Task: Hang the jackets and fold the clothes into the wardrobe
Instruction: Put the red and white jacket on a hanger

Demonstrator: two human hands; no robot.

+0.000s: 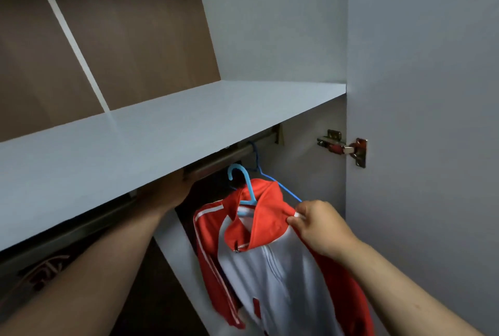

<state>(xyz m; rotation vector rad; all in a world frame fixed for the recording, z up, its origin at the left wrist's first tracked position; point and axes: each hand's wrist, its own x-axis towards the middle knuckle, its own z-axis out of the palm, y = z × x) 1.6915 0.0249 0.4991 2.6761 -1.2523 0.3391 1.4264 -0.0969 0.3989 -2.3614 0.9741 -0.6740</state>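
Observation:
A red and white zip jacket (270, 262) hangs on a light blue hanger (247, 184), whose hook sits just below the metal rail (229, 154) under the wardrobe shelf. My right hand (318, 225) pinches the jacket's red collar at its right shoulder. A darker blue wire hanger (272, 179) hooks over the rail behind it. My left hand (167, 195) reaches up under the shelf toward the rail; its fingers are hidden by the shelf edge.
A pale blue shelf (162, 141) runs across the view above the rail. The open wardrobe door (421, 92) stands at the right with a metal hinge (348, 148). Dark clothing (48, 271) hangs at the lower left behind my left forearm.

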